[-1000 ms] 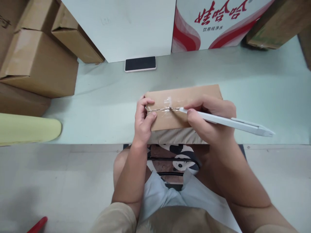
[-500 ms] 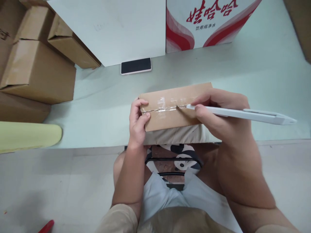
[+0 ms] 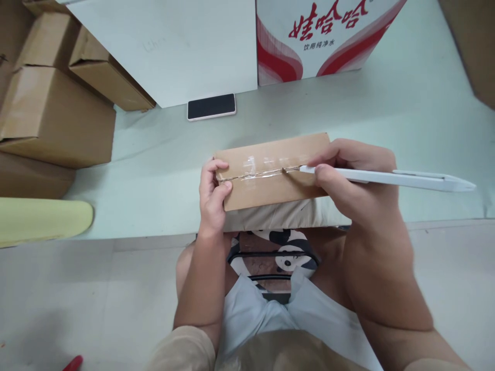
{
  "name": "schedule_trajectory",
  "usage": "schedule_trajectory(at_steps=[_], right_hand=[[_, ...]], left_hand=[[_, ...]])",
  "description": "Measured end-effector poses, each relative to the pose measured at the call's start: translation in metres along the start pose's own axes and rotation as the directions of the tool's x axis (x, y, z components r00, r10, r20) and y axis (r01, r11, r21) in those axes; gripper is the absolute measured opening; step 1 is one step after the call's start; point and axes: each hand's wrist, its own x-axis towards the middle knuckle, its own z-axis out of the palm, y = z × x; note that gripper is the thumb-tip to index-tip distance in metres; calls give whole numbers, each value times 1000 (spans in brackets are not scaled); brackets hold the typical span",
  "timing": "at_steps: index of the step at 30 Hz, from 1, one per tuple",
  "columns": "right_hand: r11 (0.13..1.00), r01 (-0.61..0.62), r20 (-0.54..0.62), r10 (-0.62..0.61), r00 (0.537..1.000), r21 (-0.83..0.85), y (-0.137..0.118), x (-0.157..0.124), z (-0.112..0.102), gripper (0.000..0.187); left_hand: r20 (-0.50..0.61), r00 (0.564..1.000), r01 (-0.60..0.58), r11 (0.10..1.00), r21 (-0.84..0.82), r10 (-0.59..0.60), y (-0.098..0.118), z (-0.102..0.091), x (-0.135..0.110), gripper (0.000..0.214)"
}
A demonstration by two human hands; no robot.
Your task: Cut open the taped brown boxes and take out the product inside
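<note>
A small brown cardboard box (image 3: 266, 191) with clear tape along its slit seam lies at the table's front edge. My left hand (image 3: 213, 201) grips its left end, fingers on the far side of the seam and thumb on the near side. In my right hand (image 3: 358, 178), a white utility knife (image 3: 421, 180) is pinched near its front, with its tip at the seam toward the right end. The handle points right. How deep the blade sits is hard to see. Under the box, a beige cloth-like item (image 3: 278, 217) shows along the near side.
Behind the box lies a phone (image 3: 211, 107) before a large white box (image 3: 201, 56) and a red-and-white carton (image 3: 282, 64). Brown cartons (image 3: 77, 118) are stacked at left, with a yellow-green rounded object (image 3: 42, 219) in front. Another brown carton (image 3: 474, 56) stands far right.
The knife has shifted slightly right along the seam with my right hand. My left hand keeps its hold on the box. The whole view has moved a little.
</note>
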Motion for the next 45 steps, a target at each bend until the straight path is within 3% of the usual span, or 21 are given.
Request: schedule_trajectory(at_steps=[13, 20, 22, 25, 27, 29, 32, 34, 38, 45], right_hand=[[986, -36, -92, 22, 996, -162, -1, -6, -21, 9], [947, -172, -205, 117, 972, -272, -8, -5, -30, 14], [946, -180, -235, 117, 965, -268, -11, -7, -32, 16], [985, -100, -249, 62, 966, -144, -14, -12, -29, 15], [1000, -13, -210, 10, 978, -12, -14, -14, -23, 10], [998, 15, -93, -9, 996, 60, -13, -13, -15, 4], [1000, -24, 167, 22, 986, 5, -11, -7, -2, 4], [996, -47, 273, 67, 960, -78, -10, -1, 4, 4], [988, -87, 300, 122, 946, -128, -11, 5, 6, 6], [989, -81, 271, 111, 956, -121, -10, 4, 6, 7]], left_hand=[[-27, 999, 28, 1000, -5, -28, 0, -2, 1, 37], [-22, 999, 31, 999, -8, -31, -2, -3, 1, 35], [-27, 999, 25, 999, -32, -26, -2, -2, 0, 35], [-42, 998, 39, 998, -57, -42, -1, -1, 0, 36], [-47, 997, 60, 996, -66, -64, 0, -1, 0, 37], [-54, 996, 65, 995, -78, -69, 0, 0, 0, 38], [-73, 996, 49, 995, -88, -56, 0, 0, 0, 38], [-73, 995, 60, 995, -84, -66, -1, -1, 0, 38], [-47, 996, 73, 996, -41, -75, -2, -2, -2, 39], [-16, 998, 55, 998, -21, -55, -3, -2, -3, 37]])
